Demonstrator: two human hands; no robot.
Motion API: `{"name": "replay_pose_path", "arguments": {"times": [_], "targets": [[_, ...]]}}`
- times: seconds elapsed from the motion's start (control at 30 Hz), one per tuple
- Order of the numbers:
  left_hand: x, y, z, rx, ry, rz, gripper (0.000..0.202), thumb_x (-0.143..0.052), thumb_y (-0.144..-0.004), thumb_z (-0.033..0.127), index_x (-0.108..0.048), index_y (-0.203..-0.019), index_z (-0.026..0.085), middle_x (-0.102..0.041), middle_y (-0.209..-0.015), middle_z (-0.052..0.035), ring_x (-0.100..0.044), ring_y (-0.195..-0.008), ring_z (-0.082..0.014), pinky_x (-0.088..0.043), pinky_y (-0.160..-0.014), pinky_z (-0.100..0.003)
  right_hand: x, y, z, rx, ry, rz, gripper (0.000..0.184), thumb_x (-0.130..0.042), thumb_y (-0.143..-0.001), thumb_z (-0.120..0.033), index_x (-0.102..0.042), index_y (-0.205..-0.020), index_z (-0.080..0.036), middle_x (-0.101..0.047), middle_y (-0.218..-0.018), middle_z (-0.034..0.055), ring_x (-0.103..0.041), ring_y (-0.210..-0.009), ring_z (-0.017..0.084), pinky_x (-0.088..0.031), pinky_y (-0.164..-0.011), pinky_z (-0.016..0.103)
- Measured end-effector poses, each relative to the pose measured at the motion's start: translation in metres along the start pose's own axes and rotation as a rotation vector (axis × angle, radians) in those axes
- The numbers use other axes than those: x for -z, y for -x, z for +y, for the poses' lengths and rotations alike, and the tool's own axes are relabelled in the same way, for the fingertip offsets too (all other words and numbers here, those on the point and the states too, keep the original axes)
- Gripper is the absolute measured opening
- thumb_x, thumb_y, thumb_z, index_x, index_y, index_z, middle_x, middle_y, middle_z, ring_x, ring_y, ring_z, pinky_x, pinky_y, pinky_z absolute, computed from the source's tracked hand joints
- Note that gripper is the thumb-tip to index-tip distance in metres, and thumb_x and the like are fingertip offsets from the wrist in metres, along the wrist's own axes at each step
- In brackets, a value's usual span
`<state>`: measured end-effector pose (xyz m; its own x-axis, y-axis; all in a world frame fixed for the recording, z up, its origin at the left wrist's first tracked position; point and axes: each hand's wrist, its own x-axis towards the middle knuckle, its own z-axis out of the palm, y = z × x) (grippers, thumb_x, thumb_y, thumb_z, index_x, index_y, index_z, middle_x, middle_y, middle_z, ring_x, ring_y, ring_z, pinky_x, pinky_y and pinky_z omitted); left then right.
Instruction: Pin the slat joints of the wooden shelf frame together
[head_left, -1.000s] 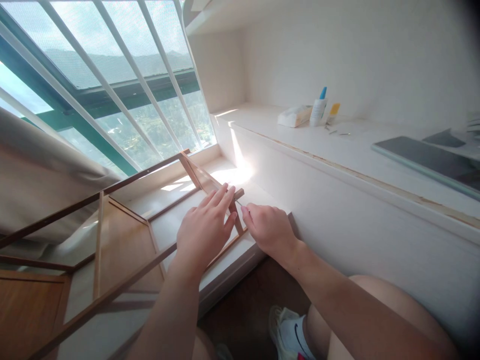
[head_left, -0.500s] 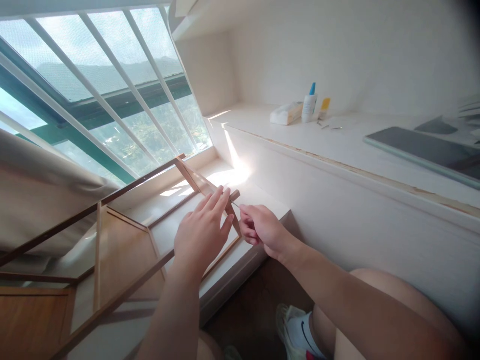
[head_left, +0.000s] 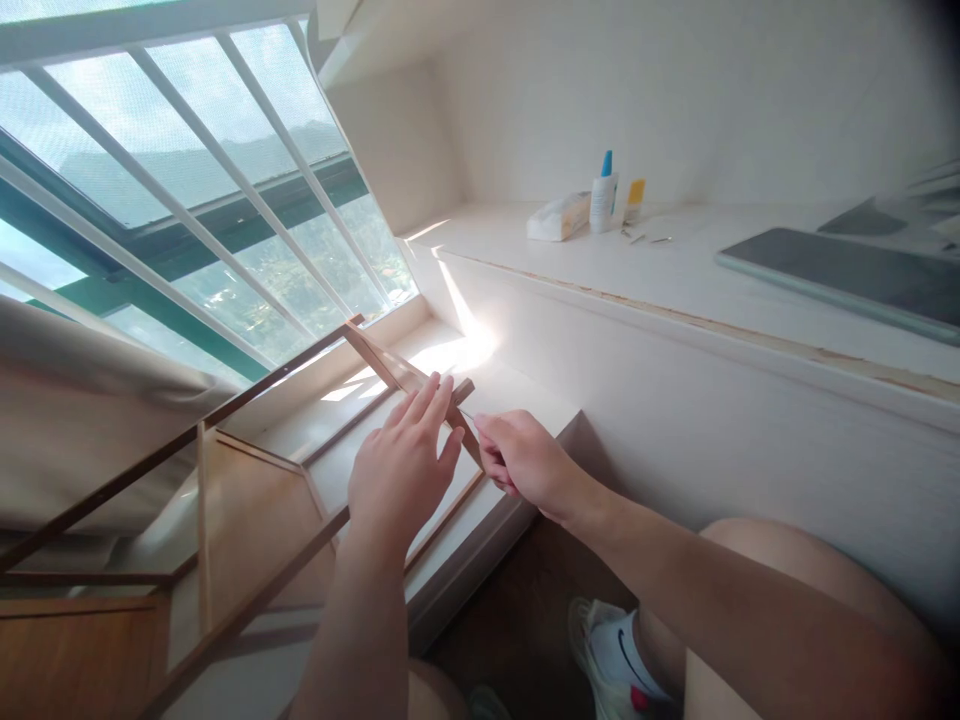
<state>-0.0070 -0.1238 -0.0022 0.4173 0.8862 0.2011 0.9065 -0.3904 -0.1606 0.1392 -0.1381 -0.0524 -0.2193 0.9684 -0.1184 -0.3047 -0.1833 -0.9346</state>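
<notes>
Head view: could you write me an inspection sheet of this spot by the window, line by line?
Surface: white window ledge, sunlit; a higher white shelf to its right.
Job's things: thin wooden frame lying across the ledge; a thin pin-like piece, too small to identify.
Clutter: on the shelf, a white bottle with blue cap, a small yellow-capped tube, a tissue pack and a dark flat panel.
Hands: left hand rests flat on the frame's corner; right hand pinches the thin piece at that corner.
Cables: nothing seen.
Surroundings: barred window, beige curtain, wooden floor.
</notes>
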Motion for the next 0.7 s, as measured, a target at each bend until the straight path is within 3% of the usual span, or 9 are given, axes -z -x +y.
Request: {"name": "replay_pose_path", "arguments": {"times": [0.37, 0.53, 0.7], "targets": [[0.002, 0.001, 0.001, 0.002, -0.002, -0.013, 0.055, -0.035, -0.098, 0.039, -0.025, -0.152, 0.036, -0.032, -0.157, 0.0062, -0.044, -0.136, -0.0228, -0.055, -0.090, -0.039, 0.009, -0.011, 0.009, 0.247, 0.669, 0.149, 0.052, -0.029, -0.101, -0.044, -0.043, -0.058, -0.019, -0.047, -0.052, -0.0010, -0.045, -0.051, 0.012, -0.028, -0.052, 0.026], [0.003, 0.001, 0.002, 0.010, 0.005, -0.017, 0.056, -0.037, -0.097, 0.037, -0.025, -0.152, 0.037, -0.032, -0.156, 0.0066, -0.045, -0.136, -0.0229, -0.055, -0.090, -0.038, 0.008, -0.004, -0.003, 0.290, 1.217, 0.214, 0.046, -0.029, -0.102, -0.039, -0.061, -0.075, -0.019, -0.065, -0.069, 0.0058, -0.057, -0.063, 0.018, -0.030, -0.059, 0.028], [0.002, 0.001, 0.002, 0.007, -0.004, -0.008, 0.054, -0.035, -0.098, 0.038, -0.026, -0.151, 0.037, -0.032, -0.156, 0.0078, -0.045, -0.136, -0.0223, -0.055, -0.090, -0.039, 0.008, -0.001, -0.011, 0.285, 1.451, 0.173, 0.048, -0.026, -0.103, -0.037, -0.065, -0.086, -0.018, -0.071, -0.078, 0.0114, -0.066, -0.070, 0.024, -0.037, -0.062, 0.031]]}}
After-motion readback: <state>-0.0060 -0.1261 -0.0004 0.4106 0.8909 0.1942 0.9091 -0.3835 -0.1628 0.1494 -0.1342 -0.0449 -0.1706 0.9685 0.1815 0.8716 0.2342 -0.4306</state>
